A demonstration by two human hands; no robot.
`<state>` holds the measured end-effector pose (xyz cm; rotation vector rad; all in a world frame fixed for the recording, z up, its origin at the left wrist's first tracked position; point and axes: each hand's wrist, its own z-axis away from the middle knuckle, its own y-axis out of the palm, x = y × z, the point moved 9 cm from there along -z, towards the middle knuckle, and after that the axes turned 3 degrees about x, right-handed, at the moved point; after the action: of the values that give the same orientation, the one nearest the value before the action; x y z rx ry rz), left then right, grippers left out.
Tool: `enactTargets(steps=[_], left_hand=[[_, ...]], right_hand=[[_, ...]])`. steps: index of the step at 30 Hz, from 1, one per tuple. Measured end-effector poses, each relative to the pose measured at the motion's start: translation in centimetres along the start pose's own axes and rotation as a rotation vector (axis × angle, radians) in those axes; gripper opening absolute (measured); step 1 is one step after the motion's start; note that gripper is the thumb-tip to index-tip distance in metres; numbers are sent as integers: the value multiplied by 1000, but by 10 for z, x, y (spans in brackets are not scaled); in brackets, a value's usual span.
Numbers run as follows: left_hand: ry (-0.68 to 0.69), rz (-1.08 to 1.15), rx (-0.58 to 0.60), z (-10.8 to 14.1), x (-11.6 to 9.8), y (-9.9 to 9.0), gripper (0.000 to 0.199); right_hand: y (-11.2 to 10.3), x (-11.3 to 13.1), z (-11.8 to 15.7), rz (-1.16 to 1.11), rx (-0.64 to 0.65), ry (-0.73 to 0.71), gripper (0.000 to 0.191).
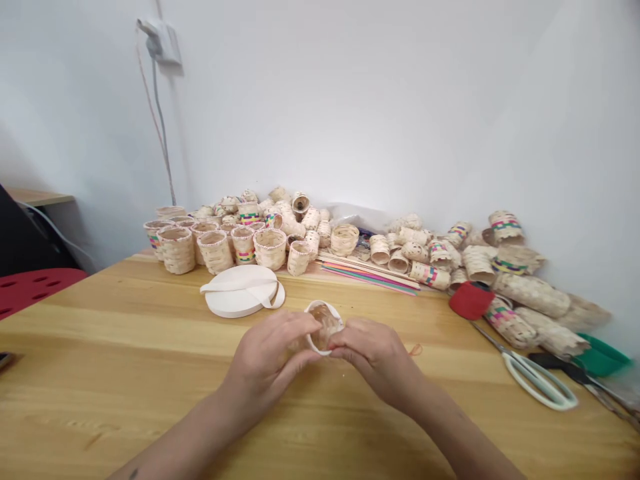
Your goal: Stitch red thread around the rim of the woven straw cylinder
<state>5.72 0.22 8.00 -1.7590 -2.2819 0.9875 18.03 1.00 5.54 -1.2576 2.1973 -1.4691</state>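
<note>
A small woven basket [327,319] with a white band round its rim is held between both hands above the wooden table, its opening facing me. My left hand [275,350] grips its left side, with the thumb at the lower rim and fingers at the upper left. At the lower right rim, my right hand [373,353] pinches the edge and white band. Behind my left hand lies a flat roll of white ribbon [237,303] with a loose loop at its right.
Several finished baskets [215,250] stand at the back left. Coloured strips [373,277] lie behind the hands. Woven pieces [530,293] are heaped at the back right, near white-handled scissors [543,383], black-handled scissors [560,365], a red object [471,300] and a green container [603,357].
</note>
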Motion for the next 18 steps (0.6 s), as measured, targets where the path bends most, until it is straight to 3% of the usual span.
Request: enactTargets(steps=[6, 11, 14, 18], left_hand=[[78, 33, 39, -3, -7, 1, 20], [96, 76, 97, -3, -11, 10, 20], [35, 126, 114, -2, -6, 12, 19], [-17, 131, 77, 0, 1, 7, 19]], right_hand=[[-14, 4, 9, 51, -189, -45, 31], [-25, 11, 10, -153, -240, -27, 29], [-25, -4, 12, -334, -266, 104, 26], [-41, -54, 32, -410, -434, 438, 33]])
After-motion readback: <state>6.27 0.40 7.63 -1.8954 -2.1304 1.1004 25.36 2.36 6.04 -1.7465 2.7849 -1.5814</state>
